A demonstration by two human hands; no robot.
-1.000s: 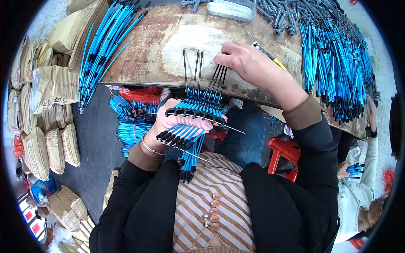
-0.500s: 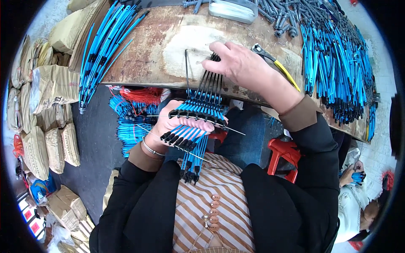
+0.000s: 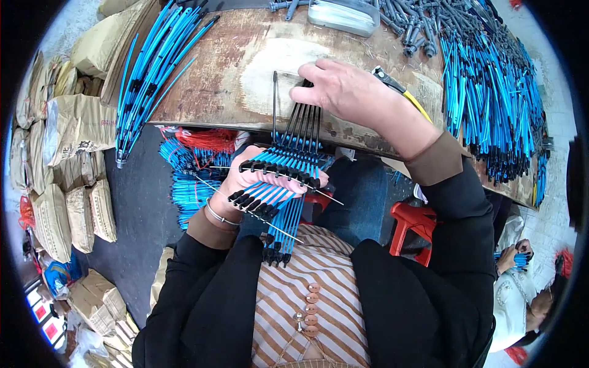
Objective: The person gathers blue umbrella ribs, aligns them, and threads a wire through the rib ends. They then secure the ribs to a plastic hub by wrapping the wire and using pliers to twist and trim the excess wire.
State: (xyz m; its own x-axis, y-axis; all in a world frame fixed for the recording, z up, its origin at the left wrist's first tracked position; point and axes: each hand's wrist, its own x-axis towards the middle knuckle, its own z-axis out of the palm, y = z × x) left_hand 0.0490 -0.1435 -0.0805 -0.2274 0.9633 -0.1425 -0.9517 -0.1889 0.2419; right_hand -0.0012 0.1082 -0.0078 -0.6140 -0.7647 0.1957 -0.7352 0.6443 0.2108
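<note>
My left hand [image 3: 228, 189] is wrapped round a fanned bundle of thin blue rods [image 3: 287, 158] with black end pieces, held above my lap. Two thin metal wires [image 3: 283, 233] run crosswise through the black pieces, their ends sticking out at the sides. From the bundle's far side slim black rods [image 3: 302, 122] rise toward the table. My right hand [image 3: 346, 92] is closed over the tops of these black rods, hiding their tips. One black rod [image 3: 275, 101] stands apart, to the left of the others.
On the worn wooden table [image 3: 215, 67] lie pliers with a yellow handle [image 3: 417, 105], a clear box [image 3: 343, 17], grey plastic parts [image 3: 420, 27] and blue rod piles [image 3: 481, 104]. Blue bundles [image 3: 191, 191] sit underneath. A red stool [image 3: 412, 222] stands right; another person works beyond.
The bundle in my left hand has shifted slightly left and tilted, with its crosswise wires. My right hand has come slightly left and down over the black rod tops.
</note>
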